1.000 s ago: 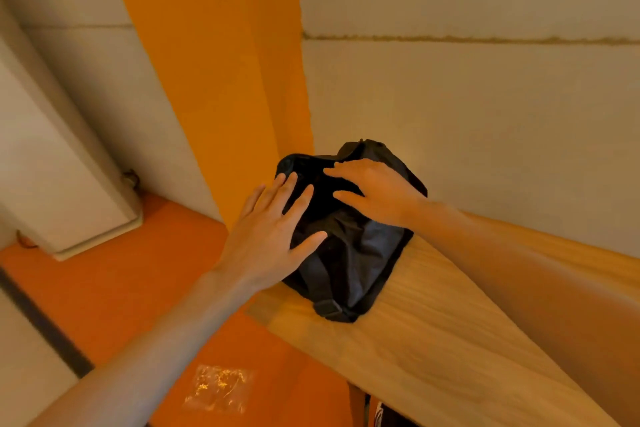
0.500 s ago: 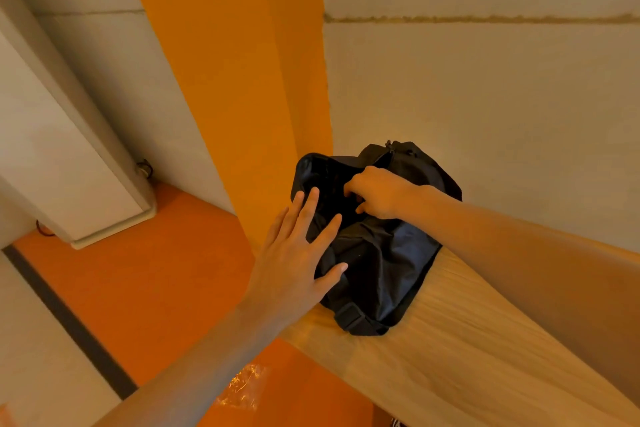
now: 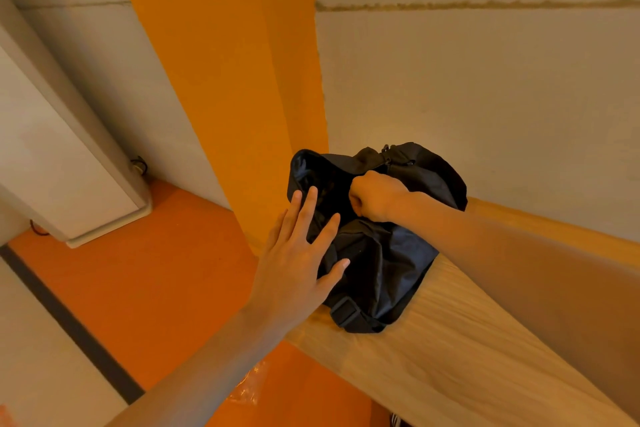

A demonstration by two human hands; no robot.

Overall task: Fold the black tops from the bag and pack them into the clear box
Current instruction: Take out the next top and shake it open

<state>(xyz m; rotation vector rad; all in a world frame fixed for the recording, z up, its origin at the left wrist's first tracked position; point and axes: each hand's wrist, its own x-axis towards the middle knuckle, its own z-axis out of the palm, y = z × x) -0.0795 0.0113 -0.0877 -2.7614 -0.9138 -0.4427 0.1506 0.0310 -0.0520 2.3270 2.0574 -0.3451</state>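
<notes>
One black bag (image 3: 391, 263) is counted, set on one wooden desk (image 3: 467, 357). Two grips are seen: the left grip (image 3: 294, 267) and the right grip (image 3: 375, 196), each at the end of a bare forearm, so two forearms are counted as well. On the bag, one strap with one buckle (image 3: 343, 310) is made out. One orange stripe (image 3: 235, 80) is counted on the pale wall, and one white panel (image 3: 52, 166) at the left. One crumpled clear wrapper (image 3: 249, 388) is counted on the orange floor (image 3: 156, 288).
</notes>
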